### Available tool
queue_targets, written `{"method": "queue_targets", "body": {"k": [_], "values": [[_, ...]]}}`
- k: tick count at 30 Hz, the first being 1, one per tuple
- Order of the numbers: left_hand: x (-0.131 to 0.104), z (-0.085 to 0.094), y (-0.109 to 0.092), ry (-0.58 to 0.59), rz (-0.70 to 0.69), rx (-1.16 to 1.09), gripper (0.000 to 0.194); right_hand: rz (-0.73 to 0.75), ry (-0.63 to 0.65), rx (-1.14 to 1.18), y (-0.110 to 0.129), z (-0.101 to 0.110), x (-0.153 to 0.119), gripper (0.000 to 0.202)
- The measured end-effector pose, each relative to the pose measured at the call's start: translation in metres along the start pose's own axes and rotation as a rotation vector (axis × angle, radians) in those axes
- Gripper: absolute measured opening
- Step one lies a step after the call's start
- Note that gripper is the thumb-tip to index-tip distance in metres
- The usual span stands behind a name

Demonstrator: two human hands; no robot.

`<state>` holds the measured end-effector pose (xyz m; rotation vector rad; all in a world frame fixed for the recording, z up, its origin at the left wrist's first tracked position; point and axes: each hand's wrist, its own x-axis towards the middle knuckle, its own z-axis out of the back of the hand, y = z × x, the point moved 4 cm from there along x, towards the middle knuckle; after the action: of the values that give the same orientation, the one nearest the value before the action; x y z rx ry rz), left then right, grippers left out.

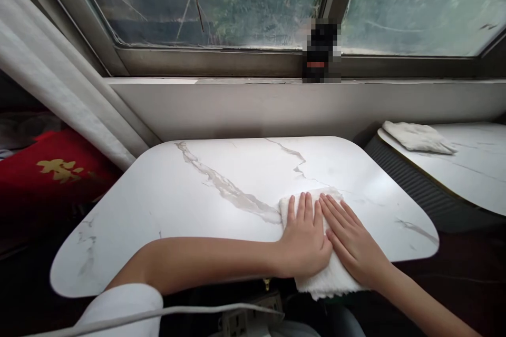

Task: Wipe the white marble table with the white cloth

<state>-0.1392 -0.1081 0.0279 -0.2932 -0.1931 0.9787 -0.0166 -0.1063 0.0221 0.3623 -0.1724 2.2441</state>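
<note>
A white fluffy cloth (328, 279) lies on the marble-patterned white tabletop (158, 195), toward its front right, and its near end hangs over the edge. My left hand (305, 242) rests flat on the cloth with fingers stretched out. Right beside it, my right hand (351, 239) presses flat on the same cloth, fingers extended and pointing up and left. The two hands touch near the thumbs. Neither hand wraps round the cloth.
A second marbled table (482, 163) stands at the right, bearing a folded white cloth (419, 137). Behind are a window sill (237, 81) and a blurred-out dark object (321, 52). A white curtain (59, 63) and red fabric (63, 174) are left; a white cable (197, 309) crosses in front.
</note>
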Motion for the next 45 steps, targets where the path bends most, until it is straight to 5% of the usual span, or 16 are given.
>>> {"method": "queue_targets", "body": {"k": [4, 13, 20, 26, 34, 37, 41, 45], "values": [[0.038, 0.003, 0.016, -0.032, 0.007, 0.051, 0.062, -0.081, 0.041, -0.033, -0.032, -0.017, 0.025, 0.059], [0.182, 0.029, 0.117, -0.010, 0.106, 0.231, 0.061, -0.190, 0.167, -0.077, -0.131, -0.063, 0.174, 0.056], [0.207, 0.036, 0.136, -0.046, 0.125, 0.273, 0.059, -0.187, 0.123, -0.068, -0.152, -0.074, 0.201, 0.056], [0.186, 0.026, 0.108, -0.067, 0.130, 0.280, 0.059, -0.135, 0.108, -0.044, -0.144, -0.066, 0.164, 0.055], [0.096, -0.006, -0.014, -0.130, 0.040, 0.212, 0.060, -0.056, 0.029, -0.014, -0.095, -0.013, 0.015, 0.055], [0.078, -0.016, -0.050, -0.113, -0.057, 0.182, 0.061, -0.108, 0.009, -0.065, -0.083, 0.003, -0.034, 0.057], [0.088, -0.023, -0.068, -0.123, -0.127, 0.170, 0.060, -0.273, 0.037, -0.154, -0.096, 0.002, -0.062, 0.056], [0.131, -0.024, -0.053, -0.138, -0.117, 0.195, 0.058, -0.421, 0.077, -0.107, -0.140, -0.012, -0.031, 0.055]]}}
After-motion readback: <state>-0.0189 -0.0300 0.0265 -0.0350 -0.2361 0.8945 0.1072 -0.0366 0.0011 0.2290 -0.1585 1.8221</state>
